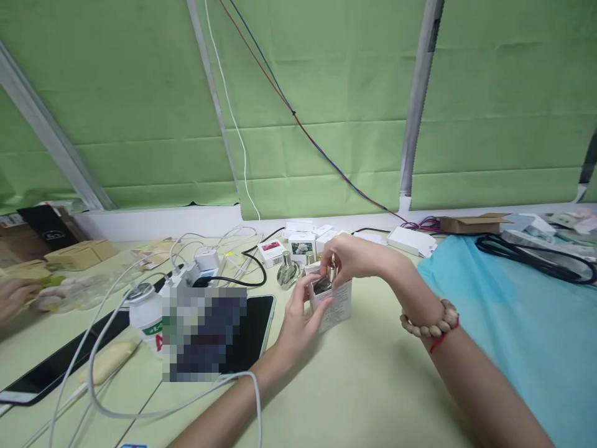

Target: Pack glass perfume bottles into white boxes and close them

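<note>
My left hand [298,320] grips a small white carton [336,305] that stands on the pale green table [364,386], its top open. My right hand [347,256], with a bead bracelet at the wrist, pinches a small glass bottle [323,285] with a metal cap at the mouth of that carton. The bottle is partly inside the box and partly hidden by my fingers. Just behind stand another small glass bottle [288,274] and several little white boxes [302,244] with flower pictures.
A dark tablet [254,323] lies left of my hands beside a small white drink bottle [145,314], white chargers and looping cables [140,398]. A phone [51,370] lies at the left edge. Another person's hand [13,297] shows far left. Blue cloth [513,323] covers the right.
</note>
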`<state>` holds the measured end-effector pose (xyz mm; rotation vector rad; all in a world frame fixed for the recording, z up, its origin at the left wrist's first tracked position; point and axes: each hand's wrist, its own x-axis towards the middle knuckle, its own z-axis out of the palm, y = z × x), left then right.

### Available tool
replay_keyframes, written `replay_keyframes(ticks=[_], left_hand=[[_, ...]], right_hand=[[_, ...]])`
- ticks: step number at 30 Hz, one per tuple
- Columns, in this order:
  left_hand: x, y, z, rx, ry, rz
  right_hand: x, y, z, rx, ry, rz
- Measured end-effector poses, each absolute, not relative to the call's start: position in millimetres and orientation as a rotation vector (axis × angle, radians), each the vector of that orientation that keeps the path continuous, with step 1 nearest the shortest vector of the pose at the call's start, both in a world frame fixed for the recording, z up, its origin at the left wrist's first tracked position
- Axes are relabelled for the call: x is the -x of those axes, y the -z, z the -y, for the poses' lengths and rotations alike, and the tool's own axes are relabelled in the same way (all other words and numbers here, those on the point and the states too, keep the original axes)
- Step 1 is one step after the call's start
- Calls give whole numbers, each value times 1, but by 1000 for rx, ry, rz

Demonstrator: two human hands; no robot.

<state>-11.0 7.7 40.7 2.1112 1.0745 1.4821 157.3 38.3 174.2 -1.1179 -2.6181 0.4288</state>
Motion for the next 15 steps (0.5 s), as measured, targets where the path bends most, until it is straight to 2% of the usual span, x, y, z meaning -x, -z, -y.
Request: replay_keyframes(ticks=[4,8,15], left_hand=[[11,-41,-7,-2022,-1441,-1082],[10,-43,-6,-1945,-1426,-1068],[11,-47,-6,-1858,-1471,-1059]], right_hand=[[-156,-175,-34,1273,-703,2632],[-161,-177,-34,1270,-765,2604],[-175,-185,-32,1254,-389,2507]])
